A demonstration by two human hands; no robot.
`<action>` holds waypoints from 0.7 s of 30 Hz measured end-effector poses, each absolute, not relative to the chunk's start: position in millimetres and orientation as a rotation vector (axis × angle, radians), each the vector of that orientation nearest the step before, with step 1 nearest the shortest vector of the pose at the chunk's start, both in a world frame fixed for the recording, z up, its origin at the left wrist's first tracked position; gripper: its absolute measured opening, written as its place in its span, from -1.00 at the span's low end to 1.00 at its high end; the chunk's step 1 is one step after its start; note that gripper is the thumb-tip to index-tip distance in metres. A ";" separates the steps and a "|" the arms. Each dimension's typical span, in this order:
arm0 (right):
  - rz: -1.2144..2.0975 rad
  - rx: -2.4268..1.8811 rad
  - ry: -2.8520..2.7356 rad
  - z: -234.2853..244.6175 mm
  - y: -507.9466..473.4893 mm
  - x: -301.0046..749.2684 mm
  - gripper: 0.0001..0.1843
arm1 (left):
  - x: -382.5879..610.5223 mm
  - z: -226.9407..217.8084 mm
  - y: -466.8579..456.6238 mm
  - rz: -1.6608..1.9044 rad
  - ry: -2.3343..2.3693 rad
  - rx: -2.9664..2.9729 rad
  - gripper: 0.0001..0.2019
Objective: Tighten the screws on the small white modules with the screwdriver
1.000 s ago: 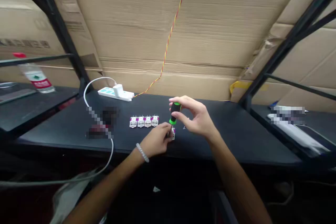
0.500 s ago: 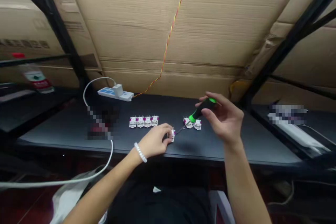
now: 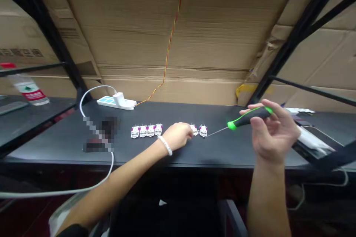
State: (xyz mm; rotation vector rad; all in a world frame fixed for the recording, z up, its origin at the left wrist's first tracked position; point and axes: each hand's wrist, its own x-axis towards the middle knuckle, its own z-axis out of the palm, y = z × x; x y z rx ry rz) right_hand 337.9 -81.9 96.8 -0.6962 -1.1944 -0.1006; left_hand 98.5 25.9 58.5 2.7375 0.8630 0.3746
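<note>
My right hand (image 3: 274,129) is closed round the black and green handle of a screwdriver (image 3: 246,117). Its thin shaft points left, with the tip close to a small white and purple switch-like part (image 3: 203,130). My left hand (image 3: 178,136), wearing a white beaded bracelet, rests low over the dark table with curled fingers. Its fingertips are right beside another such part (image 3: 194,130); whether something is between them is hidden. Left of this hand, several matching parts (image 3: 147,130) stand in a neat row with their metal pins toward the back.
A white power strip (image 3: 126,104) with a plugged-in charger lies at the back left, its white cable (image 3: 112,163) looping over the table (image 3: 228,152) edge. Black shelf posts (image 3: 292,40) flank both sides. A bottle (image 3: 32,90) stands left; a white item (image 3: 317,142) lies right.
The screwdriver has moved right, its tip away from the part that my left hand was holding. My left hand has shifted right toward the two parts there. The view has turned slightly.
</note>
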 end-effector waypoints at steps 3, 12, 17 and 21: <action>-0.117 -0.684 -1.203 98.7 -86.3 340.8 -0.55 | 117.7 54.4 34.7 0.221 0.994 2.770 -0.76; -0.120 -0.678 -1.188 99.1 -86.3 341.5 -0.55 | 121.1 43.1 37.3 0.191 1.080 2.796 -0.75; -0.105 -0.691 -1.198 98.4 -86.0 340.1 -0.56 | 121.8 43.8 34.4 0.190 1.067 2.826 -0.74; -0.098 -0.676 -1.208 98.9 -86.2 341.0 -0.55 | 119.9 46.4 31.2 0.163 0.974 2.867 -0.73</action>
